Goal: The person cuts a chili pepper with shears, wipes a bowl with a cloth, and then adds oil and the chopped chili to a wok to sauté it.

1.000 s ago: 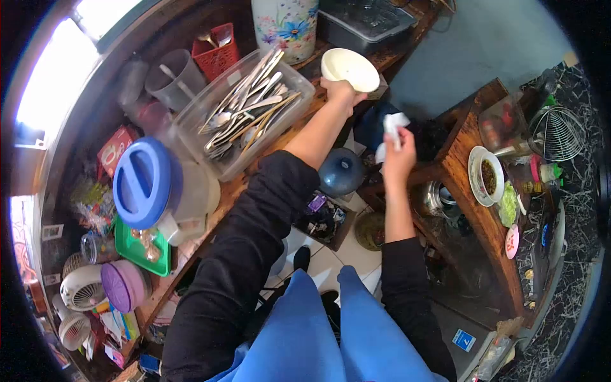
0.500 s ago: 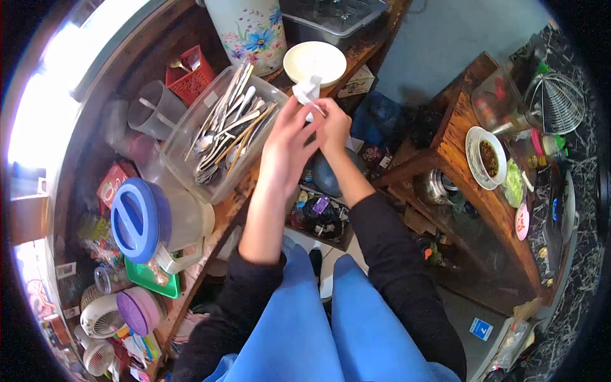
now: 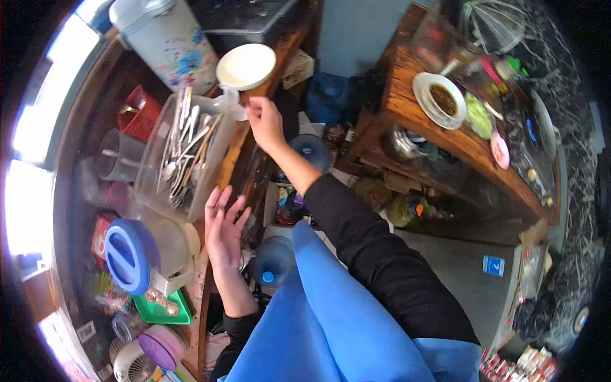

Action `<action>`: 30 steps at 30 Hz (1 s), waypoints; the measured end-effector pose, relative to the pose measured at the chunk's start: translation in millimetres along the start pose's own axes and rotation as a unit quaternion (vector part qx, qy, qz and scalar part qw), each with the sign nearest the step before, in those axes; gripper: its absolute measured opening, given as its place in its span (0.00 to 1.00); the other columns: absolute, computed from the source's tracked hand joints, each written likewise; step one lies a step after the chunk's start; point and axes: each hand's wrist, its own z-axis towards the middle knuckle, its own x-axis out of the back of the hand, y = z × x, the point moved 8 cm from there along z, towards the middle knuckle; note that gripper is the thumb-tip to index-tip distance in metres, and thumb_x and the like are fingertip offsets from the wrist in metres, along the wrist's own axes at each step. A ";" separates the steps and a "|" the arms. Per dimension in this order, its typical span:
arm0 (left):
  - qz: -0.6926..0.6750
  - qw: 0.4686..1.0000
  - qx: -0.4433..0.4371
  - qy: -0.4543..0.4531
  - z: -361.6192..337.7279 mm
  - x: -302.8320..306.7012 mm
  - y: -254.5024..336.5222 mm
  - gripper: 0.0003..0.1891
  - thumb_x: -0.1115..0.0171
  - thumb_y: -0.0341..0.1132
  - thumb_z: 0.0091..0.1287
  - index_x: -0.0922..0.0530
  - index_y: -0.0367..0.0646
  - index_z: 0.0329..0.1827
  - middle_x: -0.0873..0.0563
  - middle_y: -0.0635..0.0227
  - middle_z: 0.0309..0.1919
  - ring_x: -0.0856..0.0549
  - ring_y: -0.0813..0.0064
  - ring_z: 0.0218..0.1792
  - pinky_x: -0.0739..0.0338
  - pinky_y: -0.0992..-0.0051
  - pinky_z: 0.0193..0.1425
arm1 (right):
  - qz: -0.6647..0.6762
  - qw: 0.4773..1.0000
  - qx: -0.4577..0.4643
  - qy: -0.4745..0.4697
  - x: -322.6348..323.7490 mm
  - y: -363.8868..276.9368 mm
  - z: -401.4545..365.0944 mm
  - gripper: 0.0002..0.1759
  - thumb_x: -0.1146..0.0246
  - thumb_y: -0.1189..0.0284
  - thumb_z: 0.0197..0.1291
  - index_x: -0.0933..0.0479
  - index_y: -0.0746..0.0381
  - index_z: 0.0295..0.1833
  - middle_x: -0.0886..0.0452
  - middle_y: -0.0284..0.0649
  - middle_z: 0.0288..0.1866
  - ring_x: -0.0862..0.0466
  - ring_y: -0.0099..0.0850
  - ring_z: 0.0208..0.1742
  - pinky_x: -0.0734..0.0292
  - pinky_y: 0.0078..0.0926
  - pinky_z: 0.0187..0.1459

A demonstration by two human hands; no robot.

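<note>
My right hand [image 3: 266, 127] has its fingers curled at the tip of a crumpled white piece [image 3: 230, 104], thin like plastic or tissue; I cannot make out which. That piece hangs by the shelf edge, just below a cream-white bowl [image 3: 247, 66]. My left hand [image 3: 223, 230] is lower down, fingers spread and holding nothing, beside the near corner of a clear plastic tub [image 3: 147, 167]. Inside the tub lie many spoons, forks and chopsticks [image 3: 184, 153].
A flowered thermos [image 3: 184, 60] stands behind the bowl. A blue-lidded jug [image 3: 130, 254], red basket [image 3: 143, 114] and green tray [image 3: 167, 311] line the left shelf. On the right wooden table [image 3: 398, 79] is a white dish of dark sauce [image 3: 439, 100]. Below sits a blue water jug [image 3: 273, 260].
My hands were together on the white piece and have parted. The left dropped back toward me and spread its fingers. My view has turned, shifting the shelf left.
</note>
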 end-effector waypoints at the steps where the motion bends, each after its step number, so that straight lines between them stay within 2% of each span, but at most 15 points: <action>1: -0.006 1.000 0.006 -0.003 0.2 -4.7 -4.6 0.26 0.49 0.41 0.62 0.43 0.45 0.62 0.37 0.60 0.60 0.30 0.62 0.55 0.34 0.62 0.56 | 0.038 0.999 -0.035 -0.008 21.0 1.8 -13.1 0.13 0.40 0.73 0.52 0.30 0.65 0.44 0.23 0.43 0.36 0.21 0.30 0.34 0.27 0.25 0.37; 4: -0.011 0.998 0.043 -0.032 6.6 -25.3 -31.9 0.26 0.50 0.41 0.62 0.44 0.46 0.63 0.37 0.63 0.61 0.31 0.62 0.56 0.36 0.59 0.58 | -0.047 0.997 -0.048 -0.027 109.2 5.4 -62.4 0.15 0.41 0.71 0.53 0.30 0.63 0.46 0.23 0.39 0.36 0.21 0.28 0.35 0.27 0.22 0.38; 6: 0.000 0.996 0.071 -0.059 10.0 -46.6 -53.6 0.25 0.51 0.42 0.63 0.43 0.46 0.62 0.37 0.63 0.60 0.31 0.63 0.56 0.36 0.60 0.57 | -0.130 0.983 -0.053 -0.114 177.1 24.1 -99.9 0.16 0.39 0.73 0.49 0.29 0.61 0.46 0.26 0.42 0.40 0.22 0.33 0.38 0.27 0.27 0.39; 9: 0.023 0.987 0.118 -0.105 12.5 -91.3 -89.6 0.23 0.52 0.41 0.64 0.41 0.46 0.60 0.36 0.63 0.60 0.30 0.64 0.55 0.37 0.60 0.56 | -0.248 0.932 -0.159 -0.213 299.2 39.1 -149.6 0.16 0.40 0.70 0.50 0.28 0.58 0.46 0.27 0.43 0.43 0.24 0.39 0.42 0.29 0.31 0.43; 13: 0.045 0.966 0.188 -0.170 9.0 -166.3 -145.6 0.20 0.51 0.39 0.63 0.38 0.46 0.58 0.33 0.64 0.57 0.29 0.66 0.54 0.38 0.62 0.57 | -0.383 0.858 -0.249 -0.237 445.6 -7.8 -167.8 0.16 0.39 0.68 0.48 0.27 0.58 0.45 0.25 0.43 0.43 0.24 0.41 0.44 0.29 0.33 0.45; 14: 0.059 0.959 0.195 -0.198 4.8 -189.6 -157.5 0.20 0.51 0.39 0.63 0.38 0.46 0.58 0.33 0.64 0.57 0.29 0.66 0.54 0.38 0.62 0.57 | -0.405 0.859 -0.215 -0.226 476.0 -24.0 -163.0 0.15 0.39 0.68 0.48 0.26 0.58 0.44 0.24 0.43 0.41 0.24 0.41 0.43 0.28 0.34 0.44; 17: 0.089 0.933 0.219 -0.271 -12.9 -255.6 -198.8 0.20 0.51 0.40 0.63 0.37 0.46 0.57 0.32 0.65 0.57 0.28 0.66 0.53 0.38 0.63 0.57 | -0.492 0.850 -0.177 -0.058 564.4 -84.0 -139.0 0.13 0.38 0.68 0.46 0.25 0.58 0.39 0.22 0.43 0.36 0.22 0.40 0.38 0.27 0.34 0.40; 19: 0.090 0.914 0.251 -0.305 -31.6 -296.5 -227.2 0.20 0.51 0.41 0.63 0.37 0.47 0.57 0.32 0.65 0.57 0.28 0.66 0.53 0.37 0.64 0.56 | -0.529 0.812 -0.245 0.017 629.5 -91.8 -124.8 0.12 0.38 0.69 0.45 0.25 0.59 0.38 0.21 0.44 0.33 0.21 0.41 0.37 0.26 0.34 0.39; 21: 0.105 0.898 0.272 -0.329 -51.5 -332.6 -253.5 0.19 0.51 0.39 0.64 0.37 0.47 0.56 0.32 0.65 0.57 0.28 0.65 0.52 0.35 0.66 0.53 | -0.595 0.767 -0.214 0.104 704.8 -77.1 -106.3 0.09 0.40 0.72 0.43 0.23 0.61 0.33 0.21 0.46 0.31 0.21 0.43 0.36 0.26 0.36 0.39; 23: 0.116 0.883 0.290 -0.351 -63.4 -360.3 -287.4 0.18 0.51 0.39 0.63 0.37 0.47 0.56 0.32 0.66 0.57 0.28 0.66 0.52 0.34 0.67 0.53 | -0.616 0.700 -0.337 0.128 791.4 -21.4 -77.7 0.09 0.42 0.69 0.44 0.22 0.60 0.32 0.22 0.48 0.32 0.22 0.45 0.38 0.27 0.37 0.41; 24: 0.117 0.880 0.296 -0.353 -66.9 -373.0 -301.7 0.18 0.51 0.39 0.64 0.37 0.48 0.56 0.32 0.66 0.57 0.28 0.66 0.53 0.33 0.68 0.52 | -0.550 0.718 -0.355 0.237 809.4 -32.8 -68.0 0.08 0.41 0.69 0.45 0.21 0.58 0.32 0.21 0.46 0.32 0.21 0.44 0.38 0.27 0.36 0.41; 25: 0.120 0.882 0.303 -0.341 -68.7 -385.9 -313.7 0.18 0.52 0.38 0.64 0.37 0.47 0.56 0.32 0.65 0.57 0.28 0.66 0.53 0.33 0.67 0.53 | -0.443 0.769 -0.309 0.342 856.8 13.9 -63.2 0.08 0.41 0.68 0.46 0.21 0.57 0.33 0.20 0.45 0.34 0.21 0.42 0.39 0.27 0.35 0.42; 27: 0.099 0.896 0.313 -0.300 -69.2 -411.3 -331.4 0.18 0.53 0.38 0.64 0.37 0.46 0.56 0.32 0.65 0.57 0.28 0.66 0.53 0.34 0.66 0.54 | -0.426 0.734 -0.247 0.468 890.4 31.6 -53.6 0.08 0.40 0.68 0.47 0.21 0.57 0.35 0.20 0.44 0.33 0.21 0.40 0.39 0.27 0.34 0.43; 29: 0.092 0.904 0.303 -0.288 -64.3 -431.6 -348.5 0.18 0.52 0.39 0.63 0.37 0.46 0.56 0.32 0.64 0.57 0.28 0.66 0.53 0.35 0.65 0.54 | -0.449 0.673 -0.303 0.504 915.1 50.7 -44.3 0.15 0.37 0.64 0.48 0.24 0.55 0.42 0.23 0.45 0.38 0.23 0.43 0.42 0.28 0.37 0.44; 30: 0.088 0.911 0.299 -0.271 -58.9 -436.8 -356.5 0.19 0.50 0.40 0.63 0.36 0.46 0.56 0.32 0.64 0.57 0.28 0.66 0.53 0.37 0.65 0.55 | -0.454 0.684 -0.295 0.489 922.5 56.2 -34.3 0.14 0.38 0.65 0.50 0.24 0.55 0.43 0.25 0.46 0.43 0.25 0.41 0.46 0.28 0.36 0.46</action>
